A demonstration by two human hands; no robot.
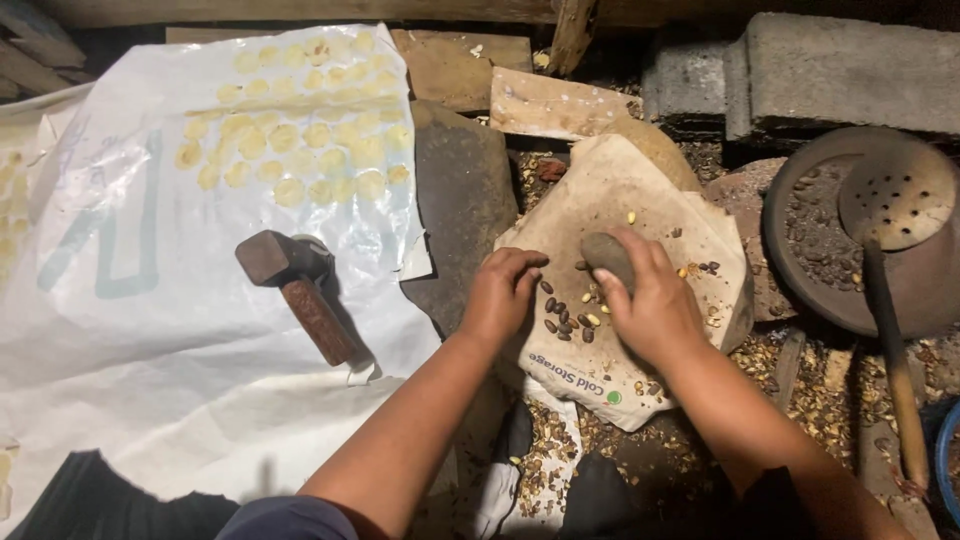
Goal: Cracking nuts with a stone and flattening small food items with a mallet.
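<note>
Far left: a white plastic sheet [150,330] spread on the ground, with rows of pale yellow flattened discs [295,130] laid out across its upper part. Lower on the sheet lies a hammer [298,285] with a wooden handle, untouched, well apart from both hands.

Centre: a flat slab covered with worn sacking [640,200] serves as the working surface. A small cluster of dark seeds [568,318] sits on it, between the two hands. A few yellow kernels lie scattered near them.

The left hand [503,292] is curled narrow, fingertips pressed down on the sacking just beside the seeds; it appears to hold nothing, though what lies under the fingers is hidden.

The right hand [650,300] is closed around a smooth grey stone [606,255], held just above the seeds.

Judged step: cracking seeds with the stone, the left hand placing or steadying one. The next strike would call for the fingers kept clear of the stone and a measured blow, so the kernel is not crushed.

Below the slab: broken shells [560,440] litter the ground. Far right: a dark round pan [850,240] with a perforated ladle [897,195] resting in it.
</note>
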